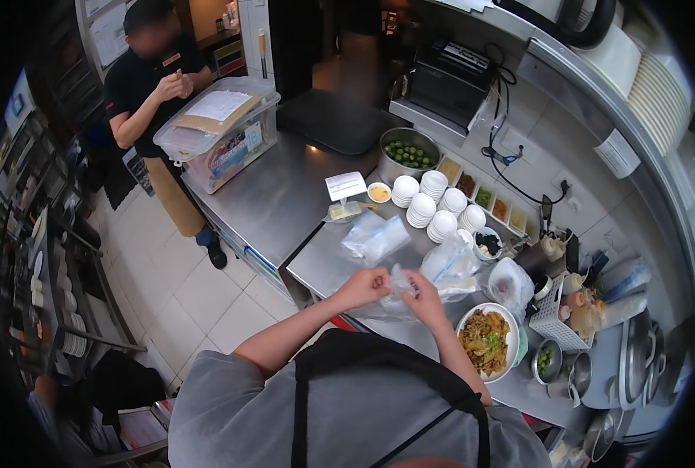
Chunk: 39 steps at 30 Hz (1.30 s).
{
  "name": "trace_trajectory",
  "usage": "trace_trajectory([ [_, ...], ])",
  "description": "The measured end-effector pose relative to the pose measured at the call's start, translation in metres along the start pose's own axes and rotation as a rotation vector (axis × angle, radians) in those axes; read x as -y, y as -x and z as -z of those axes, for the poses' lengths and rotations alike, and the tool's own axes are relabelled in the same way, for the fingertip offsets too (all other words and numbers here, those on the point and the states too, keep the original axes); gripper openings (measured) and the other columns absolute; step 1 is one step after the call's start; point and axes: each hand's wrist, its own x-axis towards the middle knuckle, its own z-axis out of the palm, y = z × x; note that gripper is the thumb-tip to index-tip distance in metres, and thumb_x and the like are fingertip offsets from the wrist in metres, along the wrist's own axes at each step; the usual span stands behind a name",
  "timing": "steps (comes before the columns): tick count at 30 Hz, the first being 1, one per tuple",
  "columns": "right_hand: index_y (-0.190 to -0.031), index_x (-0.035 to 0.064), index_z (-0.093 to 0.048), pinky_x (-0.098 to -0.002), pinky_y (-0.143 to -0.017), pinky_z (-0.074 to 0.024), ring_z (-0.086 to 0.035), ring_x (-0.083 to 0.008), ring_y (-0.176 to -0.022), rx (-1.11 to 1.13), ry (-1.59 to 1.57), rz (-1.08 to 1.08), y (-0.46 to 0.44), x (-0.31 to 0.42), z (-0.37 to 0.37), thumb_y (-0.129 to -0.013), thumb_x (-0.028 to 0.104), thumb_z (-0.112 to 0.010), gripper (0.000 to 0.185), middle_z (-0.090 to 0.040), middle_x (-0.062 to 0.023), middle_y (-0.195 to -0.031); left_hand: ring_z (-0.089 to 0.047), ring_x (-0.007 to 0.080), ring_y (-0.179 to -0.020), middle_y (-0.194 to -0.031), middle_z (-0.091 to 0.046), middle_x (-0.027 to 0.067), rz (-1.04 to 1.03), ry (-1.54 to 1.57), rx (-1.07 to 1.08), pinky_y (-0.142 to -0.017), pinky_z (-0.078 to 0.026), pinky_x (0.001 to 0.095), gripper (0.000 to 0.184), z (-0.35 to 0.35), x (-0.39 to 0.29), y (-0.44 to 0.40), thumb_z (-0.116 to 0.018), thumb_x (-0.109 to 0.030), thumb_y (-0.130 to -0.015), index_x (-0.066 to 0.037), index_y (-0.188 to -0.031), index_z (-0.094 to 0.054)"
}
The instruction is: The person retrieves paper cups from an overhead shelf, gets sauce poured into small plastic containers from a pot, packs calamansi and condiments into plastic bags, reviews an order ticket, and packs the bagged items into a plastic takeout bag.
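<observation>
Between my two hands is a clear plastic bag (399,282), pinched near its top over the steel counter's front edge. My left hand (368,286) grips one side with its fingers closed. On the other side, my right hand (420,299) is closed on the same bag. What the bag contains, if anything, I cannot make out. Just beyond lie more clear plastic bags (374,238), and a white plastic bag bundle (450,261) is right of my hands. A white plate of noodles (485,342) topped with chopped greens sits beside my right forearm.
Stacked white cups (421,209), a pot of green limes (410,152) and a row of condiment trays (484,195) stand at the back. A white basket of bottles (559,316) is at right. A person (156,101) stands far left by a lidded plastic bin (226,136).
</observation>
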Motion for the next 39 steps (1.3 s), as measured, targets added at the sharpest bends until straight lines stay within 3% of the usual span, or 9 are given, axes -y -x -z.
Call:
trace_trajectory([
  [3,-0.085,0.0026,-0.051,-0.0207,-0.052,-0.0390,-0.049,-0.0098,-0.054,0.131,0.195,0.169,0.000,0.012,0.007,-0.074,0.004,-0.054,0.011,-0.055,-0.0006,-0.063,-0.050,0.0099,-0.051,-0.056,-0.051,0.0032,0.041,0.051,0.047,-0.047,-0.040,0.0256,0.015,0.006,-0.004,0.001,-0.061,-0.011,-0.072,-0.003,-0.069,-0.049],
  [6,-0.087,0.0014,-0.049,-0.0244,-0.047,-0.0423,-0.053,-0.0118,-0.051,-0.106,-0.004,0.039,-0.012,0.022,0.028,-0.076,0.009,-0.056,0.016,-0.055,-0.0049,-0.066,-0.048,0.0070,-0.050,-0.059,-0.050,0.0006,0.173,0.324,0.144,-0.041,-0.039,0.0229,0.013,0.019,-0.009,0.008,-0.058,-0.008,-0.075,-0.004,-0.070,-0.046],
  [8,-0.091,0.0005,-0.047,-0.0207,-0.043,-0.0407,-0.052,-0.0097,-0.051,-0.131,-0.457,-0.243,-0.015,0.055,0.051,-0.079,0.009,-0.055,0.016,-0.056,-0.0054,-0.069,-0.049,0.0077,-0.050,-0.059,-0.050,0.0006,0.248,0.459,0.126,-0.041,-0.039,0.0222,0.012,0.034,-0.017,0.013,-0.057,-0.007,-0.076,-0.005,-0.071,-0.046],
  [13,-0.090,0.0000,-0.046,-0.0197,-0.045,-0.0437,-0.056,-0.0100,-0.056,0.081,-0.534,-0.057,-0.019,0.135,0.071,-0.079,0.004,-0.052,0.013,-0.055,-0.0057,-0.074,-0.050,0.0083,-0.047,-0.059,-0.052,0.0019,0.197,0.354,0.078,-0.041,-0.040,0.0224,0.013,0.076,-0.075,0.030,-0.058,-0.007,-0.076,-0.005,-0.068,-0.047],
  [22,-0.103,-0.0005,-0.044,-0.0299,-0.065,-0.0516,-0.058,-0.0195,-0.083,0.024,-0.607,0.559,-0.081,0.231,0.077,-0.079,-0.003,-0.049,0.024,-0.056,-0.0112,-0.092,-0.047,0.0052,-0.049,-0.061,-0.056,0.0021,-0.157,0.144,-0.294,-0.045,-0.037,0.0190,0.019,0.117,-0.152,0.063,-0.058,-0.011,-0.079,-0.001,-0.062,-0.056],
  [26,-0.095,-0.0007,-0.049,-0.0227,-0.057,-0.0476,-0.058,-0.0121,-0.063,0.080,-0.617,0.623,-0.088,0.271,0.067,-0.076,-0.001,-0.051,0.019,-0.058,-0.0059,-0.079,-0.050,0.0071,-0.062,-0.076,-0.058,0.0070,-0.395,0.146,-0.397,-0.054,-0.039,0.0197,0.011,0.125,-0.167,0.057,-0.057,-0.006,-0.078,0.000,-0.069,-0.056],
  [30,-0.097,0.0043,-0.042,-0.0171,-0.058,-0.0427,-0.051,-0.0032,-0.070,0.330,-0.725,0.728,-0.091,0.287,0.072,-0.081,-0.004,-0.048,0.019,-0.053,-0.0019,-0.085,-0.053,0.0132,-0.069,-0.088,-0.057,0.0131,-0.478,0.070,-0.439,-0.056,-0.041,0.0215,0.018,0.120,-0.193,0.049,-0.057,-0.011,-0.078,0.003,-0.089,-0.056],
  [35,-0.095,0.0016,-0.046,-0.0166,-0.060,-0.0424,-0.052,-0.0037,-0.071,0.234,-0.658,0.774,-0.092,0.294,0.077,-0.081,-0.001,-0.050,0.014,-0.055,-0.0023,-0.084,-0.054,0.0083,-0.073,-0.098,-0.056,0.0085,-0.729,0.185,-0.345,-0.057,-0.044,0.0189,0.038,0.100,-0.236,0.028,-0.061,-0.003,-0.071,0.002,-0.107,-0.053],
  [39,-0.095,0.0008,-0.050,-0.0176,-0.063,-0.0436,-0.053,-0.0057,-0.075,0.207,-0.680,0.682,-0.096,0.279,0.087,-0.082,0.002,-0.052,0.014,-0.056,-0.0028,-0.086,-0.052,0.0057,-0.069,-0.084,-0.057,0.0035,-0.681,0.027,-0.258,-0.055,-0.043,0.0181,0.031,0.095,-0.239,0.003,-0.065,-0.006,-0.068,0.003,-0.097,-0.057],
])
